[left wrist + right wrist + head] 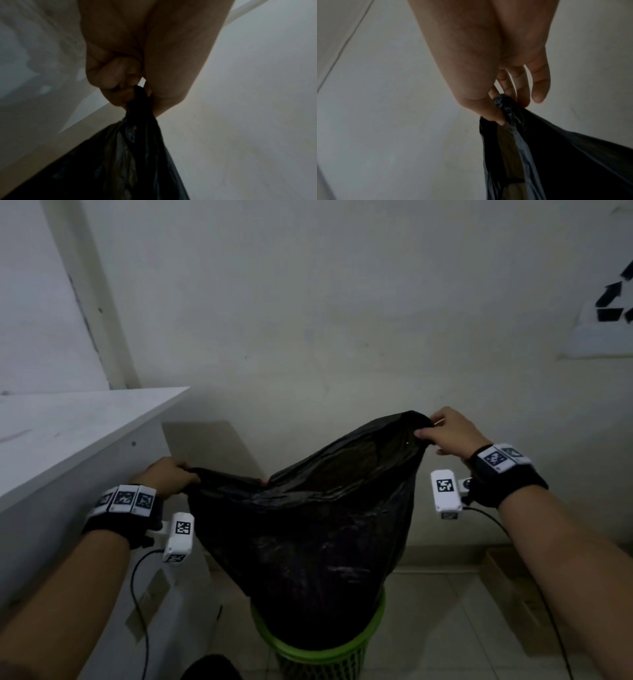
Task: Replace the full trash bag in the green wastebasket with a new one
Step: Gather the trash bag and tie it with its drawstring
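A black trash bag (308, 529) rises out of the green wastebasket (322, 648) on the floor, its lower part still inside the rim. My left hand (171, 475) grips the bag's left top corner (139, 108) in a closed fist. My right hand (445, 431) holds the right top corner higher up, pinching the bunched plastic (505, 106) between thumb and fingers. The bag's mouth is stretched between the two hands. Its contents are hidden.
A white desk (68, 433) stands close on the left, beside my left hand. A pale wall (342, 320) is right behind the basket. A cardboard box (513, 587) lies on the tiled floor at the right. A dark shape (209, 667) shows at the bottom edge.
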